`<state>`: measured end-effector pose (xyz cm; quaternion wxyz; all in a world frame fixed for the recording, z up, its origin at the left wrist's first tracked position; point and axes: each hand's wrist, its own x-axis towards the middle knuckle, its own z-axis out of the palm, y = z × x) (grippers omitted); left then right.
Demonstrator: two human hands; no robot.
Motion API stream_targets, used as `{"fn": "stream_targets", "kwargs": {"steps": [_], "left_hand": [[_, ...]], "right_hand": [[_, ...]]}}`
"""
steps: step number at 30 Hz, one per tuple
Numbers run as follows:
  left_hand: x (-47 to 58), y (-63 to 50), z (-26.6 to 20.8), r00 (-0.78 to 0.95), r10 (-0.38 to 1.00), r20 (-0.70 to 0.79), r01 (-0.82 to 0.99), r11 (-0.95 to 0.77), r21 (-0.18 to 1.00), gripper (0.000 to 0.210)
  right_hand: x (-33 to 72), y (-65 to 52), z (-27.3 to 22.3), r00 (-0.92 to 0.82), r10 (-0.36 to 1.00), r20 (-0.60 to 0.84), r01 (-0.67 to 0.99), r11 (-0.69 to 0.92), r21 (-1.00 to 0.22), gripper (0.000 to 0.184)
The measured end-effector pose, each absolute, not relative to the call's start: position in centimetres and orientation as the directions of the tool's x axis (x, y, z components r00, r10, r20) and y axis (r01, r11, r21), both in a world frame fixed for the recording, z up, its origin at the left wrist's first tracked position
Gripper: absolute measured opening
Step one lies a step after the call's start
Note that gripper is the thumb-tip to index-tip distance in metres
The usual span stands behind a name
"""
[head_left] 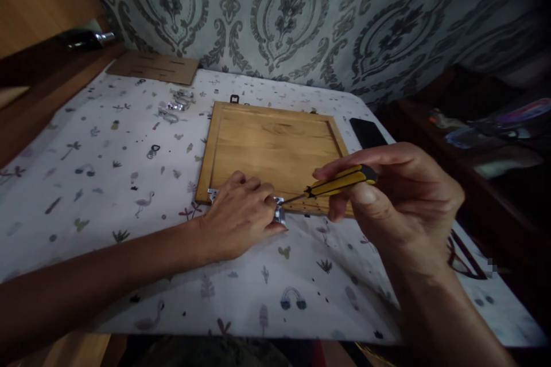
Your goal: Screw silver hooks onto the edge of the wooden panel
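A wooden panel [275, 143] with a raised frame lies flat on the patterned tablecloth. At its near edge is a shiny metal hinge [279, 215], and my left hand [245, 212] rests over the edge with fingers curled and thumb against the hinge. My right hand [400, 200] grips a yellow-and-black screwdriver [338, 182] by the handle. The screwdriver's thin shaft slants down to the left, its tip at the hinge. Another metal fitting [212, 194] shows at the panel's near left corner, partly covered by my left hand.
Several metal hinges [176, 104] lie in a group left of the panel. A small dark fitting [152, 151] lies nearer. Brown cardboard [152, 67] is at the back left, a black phone-like slab [367, 133] at the right, and eyeglasses [467, 258] beside my right wrist.
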<state>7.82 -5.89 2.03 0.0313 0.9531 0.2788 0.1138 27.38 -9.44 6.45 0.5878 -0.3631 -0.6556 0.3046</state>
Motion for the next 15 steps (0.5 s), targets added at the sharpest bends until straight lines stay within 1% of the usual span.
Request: {"fn": "stream_targets", "kwargs": {"steps": [3, 5, 9, 15], "left_hand": [[7.87, -5.94, 1.88, 0.81, 0.545, 0.214, 0.534, -0.838, 0.113, 0.039], [7.88, -5.96, 1.82, 0.811, 0.543, 0.217, 0.533, -0.839, 0.106, 0.039], [7.85, -5.96, 1.8, 0.815, 0.539, 0.213, 0.53, -0.842, 0.103, 0.038], [7.84, -5.95, 1.6, 0.809, 0.538, 0.238, 0.531, -0.842, 0.099, 0.039]], "right_hand": [[27.57, -9.6, 6.57, -0.064, 0.855, 0.515, 0.133, 0.519, -0.845, 0.026], [27.63, -9.74, 6.67, -0.054, 0.865, 0.499, 0.159, 0.5, -0.851, 0.024], [27.47, -9.74, 6.69, -0.003, 0.857, 0.515, 0.175, 0.508, -0.844, 0.016], [27.5, -9.39, 6.45, -0.02, 0.856, 0.517, 0.115, 0.516, -0.849, 0.021]]}}
